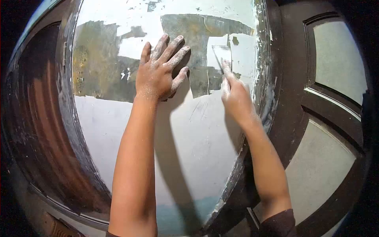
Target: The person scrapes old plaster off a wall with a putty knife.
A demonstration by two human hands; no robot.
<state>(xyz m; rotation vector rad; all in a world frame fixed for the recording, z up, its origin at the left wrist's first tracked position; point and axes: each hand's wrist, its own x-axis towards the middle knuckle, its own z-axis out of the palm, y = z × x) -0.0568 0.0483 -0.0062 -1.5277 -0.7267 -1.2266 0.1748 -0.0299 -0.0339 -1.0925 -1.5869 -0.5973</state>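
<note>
My left hand lies against the wall with its fingers spread, and white dust covers the fingertips. In my right hand is a scraper, its thin blade laid on the wall near the right edge. The index finger stretches along the tool, while the other fingers wrap its handle, which is mostly hidden. Around both hands the wall has white coating with ragged edges and a band of bare grey-green surface with yellowish stains. Small white flakes remain on that band.
Dark wooden frames border the wall on both sides. To the right stands a brown panelled door with pale panels. A dark reddish-brown panel is at the left. White dust and chips cling to the right frame edge.
</note>
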